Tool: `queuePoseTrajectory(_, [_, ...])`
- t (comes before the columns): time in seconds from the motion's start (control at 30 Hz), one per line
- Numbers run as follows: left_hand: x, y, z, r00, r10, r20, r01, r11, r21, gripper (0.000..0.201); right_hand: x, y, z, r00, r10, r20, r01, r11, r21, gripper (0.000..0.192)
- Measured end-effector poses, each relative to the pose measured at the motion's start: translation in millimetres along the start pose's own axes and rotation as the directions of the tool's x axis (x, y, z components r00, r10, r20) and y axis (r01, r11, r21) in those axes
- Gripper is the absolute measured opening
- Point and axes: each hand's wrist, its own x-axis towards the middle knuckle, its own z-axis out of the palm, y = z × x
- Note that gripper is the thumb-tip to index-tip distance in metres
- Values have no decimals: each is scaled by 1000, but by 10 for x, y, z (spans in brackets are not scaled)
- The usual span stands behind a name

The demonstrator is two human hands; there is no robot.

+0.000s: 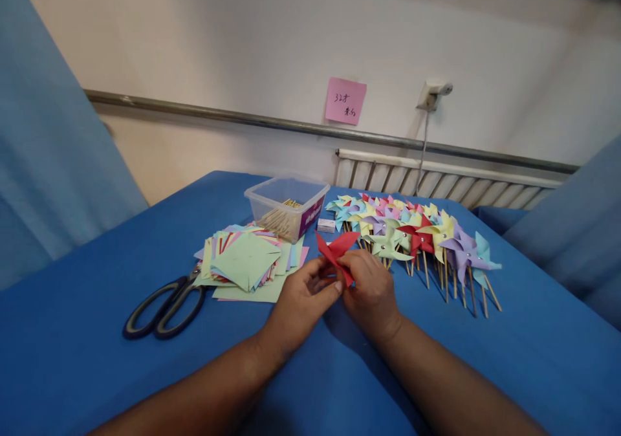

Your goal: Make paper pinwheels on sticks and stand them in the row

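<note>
Both my hands meet over the middle of the blue-covered table, closed around a red paper pinwheel (pixel 338 246) with its blades folded in. My left hand (pixel 305 297) pinches it from the left, thumb stretched along its lower side. From the right, my right hand (pixel 369 288) grips it with curled fingers. The pinwheel's centre is hidden behind the fingers. Close by on the left lies a pile of coloured paper squares (pixel 246 260), a pale green one on top with slits at its corners. Just beyond my hands is a small white box (pixel 326 226).
A clear plastic tub (pixel 264 204) of wooden sticks (pixel 279 221) stands behind the paper. Large dark-handled scissors (pixel 167 306) lie at the left. Many finished pinwheels on sticks (pixel 422 235) crowd the right. A radiator (pixel 388 171) and metal rail (pixel 272 123) run along the wall.
</note>
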Motion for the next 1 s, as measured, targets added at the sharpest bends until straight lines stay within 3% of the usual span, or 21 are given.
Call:
queuePoseTrajectory(0.17, [-1, -4, 0, 999, -12, 32, 19, 971, -240, 38, -1, -12, 9, 1000, -25, 7, 26, 997, -69, 13])
queuePoseTrajectory(0.27, [2, -22, 3, 998, -56, 30, 62, 953, -297, 35, 1, -5, 16, 999, -31, 11, 31, 996, -85, 13])
queuePoseTrajectory(0.47, [18, -10, -10, 998, -63, 30, 69, 955, -289, 31, 6, -19, 16, 997, -72, 24, 75, 991, -108, 18])
queuePoseTrajectory(0.77, [47, 99, -89, 991, -51, 126, 88, 947, -309, 48, -33, -133, -30, 982, -26, 188, 40, 997, -68, 53])
queuePoseTrajectory(0.87, [56, 62, -88, 994, -39, 101, 62, 968, -245, 45, -49, -152, -40, 982, 17, 190, -18, 1000, 6, 56])
queuePoseTrajectory(1.0, [91, -30, -104, 999, -38, -13, 35, 985, -169, 33, -54, -195, -66, 978, 61, 200, -90, 986, 141, 53])
